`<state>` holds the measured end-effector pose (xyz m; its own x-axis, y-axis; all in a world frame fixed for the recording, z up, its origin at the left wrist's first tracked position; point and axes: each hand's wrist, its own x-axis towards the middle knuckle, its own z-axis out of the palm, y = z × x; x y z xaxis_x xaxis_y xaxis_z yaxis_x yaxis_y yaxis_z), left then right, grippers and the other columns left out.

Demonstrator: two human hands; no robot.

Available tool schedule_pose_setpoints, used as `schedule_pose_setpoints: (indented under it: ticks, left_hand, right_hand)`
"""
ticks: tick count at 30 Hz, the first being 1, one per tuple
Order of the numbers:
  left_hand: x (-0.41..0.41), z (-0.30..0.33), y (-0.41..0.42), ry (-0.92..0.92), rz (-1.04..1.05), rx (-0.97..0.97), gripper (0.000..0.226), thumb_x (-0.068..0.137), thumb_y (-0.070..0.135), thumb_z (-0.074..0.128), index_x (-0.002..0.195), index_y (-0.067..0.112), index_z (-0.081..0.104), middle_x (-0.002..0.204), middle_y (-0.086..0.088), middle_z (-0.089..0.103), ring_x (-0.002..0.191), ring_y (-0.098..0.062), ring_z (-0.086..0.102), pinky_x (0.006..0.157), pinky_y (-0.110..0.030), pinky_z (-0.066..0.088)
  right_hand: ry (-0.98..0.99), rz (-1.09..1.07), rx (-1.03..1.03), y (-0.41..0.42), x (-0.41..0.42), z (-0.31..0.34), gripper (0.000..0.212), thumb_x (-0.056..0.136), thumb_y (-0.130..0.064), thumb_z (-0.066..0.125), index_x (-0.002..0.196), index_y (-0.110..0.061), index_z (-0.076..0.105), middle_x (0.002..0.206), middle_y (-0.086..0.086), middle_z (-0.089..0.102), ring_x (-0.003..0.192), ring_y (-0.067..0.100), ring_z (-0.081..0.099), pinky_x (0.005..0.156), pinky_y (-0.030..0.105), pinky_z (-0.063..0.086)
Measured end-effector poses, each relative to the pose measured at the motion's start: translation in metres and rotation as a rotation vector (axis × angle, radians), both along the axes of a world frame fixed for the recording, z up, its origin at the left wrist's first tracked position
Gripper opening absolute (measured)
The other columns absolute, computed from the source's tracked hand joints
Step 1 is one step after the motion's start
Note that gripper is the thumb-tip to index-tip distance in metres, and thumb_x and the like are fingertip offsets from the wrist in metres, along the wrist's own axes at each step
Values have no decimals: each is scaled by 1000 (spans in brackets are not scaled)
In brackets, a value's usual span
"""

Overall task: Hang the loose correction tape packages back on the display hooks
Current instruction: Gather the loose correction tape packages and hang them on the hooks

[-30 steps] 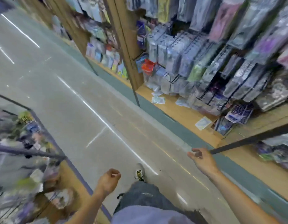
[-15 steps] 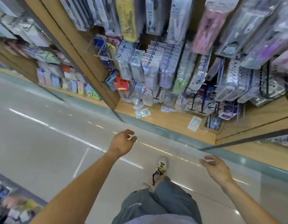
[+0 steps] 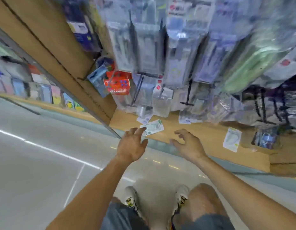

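Nearest the camera, two bent knees in grey shorts and a pair of pale sneakers (image 3: 132,199) stand on the glossy light grey tiled floor (image 3: 44,163). Both bare forearms reach forward from there toward the low wooden shelf (image 3: 208,135) at the foot of the display.

The left hand (image 3: 131,146) has its grip spread, fingers straight and fanned; its fingertips (image 3: 141,129) lie over the near edge of a flat, clear-and-white correction tape package with green print (image 3: 154,128) that lies loose on the shelf. Motion blur leaves it unclear whether they touch it. The right hand (image 3: 188,144) hangs just beside, above the shelf's front edge, with its grip relaxed, fingers loosely curled and holding nothing.

Further along the shelf to the right, well apart from the hands, lies a second loose white package with a pale green shape (image 3: 232,139). Behind the first one rest a small white and blue card package (image 3: 144,118) and another like it (image 3: 185,119).

Beyond these, rows of clear plastic blister packs hang from black metal display hooks (image 3: 188,90), heavily blurred. A red package (image 3: 118,83) hangs at the left, next to the tan wooden upright panel (image 3: 60,47).
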<state>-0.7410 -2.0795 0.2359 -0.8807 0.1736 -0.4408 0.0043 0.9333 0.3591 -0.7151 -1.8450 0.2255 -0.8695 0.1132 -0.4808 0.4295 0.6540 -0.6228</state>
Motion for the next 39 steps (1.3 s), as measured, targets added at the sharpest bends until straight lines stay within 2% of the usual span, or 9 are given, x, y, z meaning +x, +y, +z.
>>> schedule_pose_setpoints:
  ticks: [5, 9, 12, 15, 20, 23, 27, 34, 39]
  left_hand:
    - [-60, -147, -1, 130, -125, 18, 59, 100, 16, 60, 156, 12, 43, 161, -18, 41, 147, -38, 36, 118, -42, 33]
    - [-93, -219, 4, 196, -187, 62, 73, 91, 33, 58, 159, 19, 36, 166, -13, 29, 151, -35, 28, 117, -45, 37]
    - [-107, -247, 10, 323, -281, -31, 94, 72, 60, 29, 158, 23, 39, 162, -11, 36, 147, -32, 31, 116, -43, 36]
    - [-112, -263, 18, 463, -343, -164, 101, 69, 65, 11, 157, 27, 40, 155, -10, 44, 138, -31, 35, 115, -38, 31]
    - [-112, -275, 33, 566, -337, -209, 83, 86, 64, 17, 156, 27, 43, 144, -13, 52, 130, -31, 41, 112, -39, 34]
    - [-106, -275, 44, 615, -315, -234, 79, 92, 66, 21, 153, 24, 48, 140, -15, 53, 131, -32, 41, 112, -42, 35]
    - [-100, -282, 42, 685, -276, -174, 65, 103, 61, 36, 151, 20, 52, 141, -16, 52, 134, -33, 38, 113, -43, 34]
    - [-96, -281, 35, 668, -284, -138, 81, 91, 58, 14, 153, 18, 47, 140, -16, 53, 129, -33, 40, 106, -45, 41]
    - [-97, -289, 33, 778, -286, -122, 58, 99, 54, 47, 144, 17, 55, 125, -13, 64, 121, -33, 48, 102, -45, 44]
  right_hand:
    - [124, 76, 139, -2, -48, -144, 48, 93, -44, 67, 136, -26, 57, 136, 3, 61, 127, 25, 56, 100, 34, 44]
    - [323, 141, 279, 15, -77, -219, 52, 92, -42, 69, 138, -24, 56, 137, 4, 59, 128, 27, 55, 103, 37, 45]
    - [441, 183, 381, 27, -91, -249, 52, 93, -44, 65, 139, -23, 54, 136, 5, 58, 128, 30, 52, 105, 38, 42]
    - [506, 202, 490, 31, -94, -265, 49, 94, -48, 62, 136, -23, 56, 133, 4, 58, 125, 30, 50, 103, 39, 42]
    - [533, 225, 581, 18, -109, -258, 43, 98, -36, 59, 137, -18, 56, 131, 7, 58, 124, 33, 52, 97, 40, 45]
    - [575, 297, 593, 1, -143, -252, 58, 94, -8, 54, 151, -14, 42, 144, 14, 52, 129, 38, 50, 97, 44, 46]
    - [449, 379, 569, -9, -177, -256, 79, 96, -5, 51, 164, -24, 15, 170, 5, 20, 151, 33, 30, 117, 44, 37]
    - [574, 389, 562, 7, -143, -270, 58, 95, -2, 47, 150, -22, 44, 167, 3, 28, 142, 35, 43, 107, 47, 46]
    - [624, 374, 582, 22, -105, -272, 46, 100, -8, 47, 143, -25, 52, 164, 1, 35, 141, 33, 43, 111, 43, 42]
